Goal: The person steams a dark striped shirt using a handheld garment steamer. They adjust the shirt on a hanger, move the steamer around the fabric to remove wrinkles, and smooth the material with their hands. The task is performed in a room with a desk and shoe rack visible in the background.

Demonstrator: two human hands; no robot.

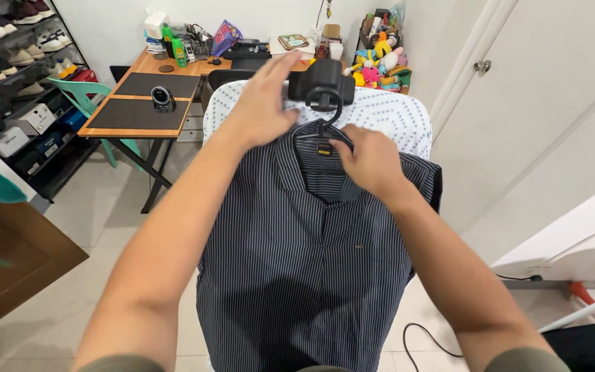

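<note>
The dark striped shirt point(297, 262) is hanging on a black hanger point(321, 114), its long axis running vertically, collar up, just below the black hook mount point(321, 81). The left hand point(263, 103) is resting flat-fingered at the collar; the right hand point(370, 162) is pinching the collar.

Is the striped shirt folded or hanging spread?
Hanging spread: the striped shirt drapes full-length from a black hanger, front flat. Both hands, left hand and right hand, are at its collar.
</note>
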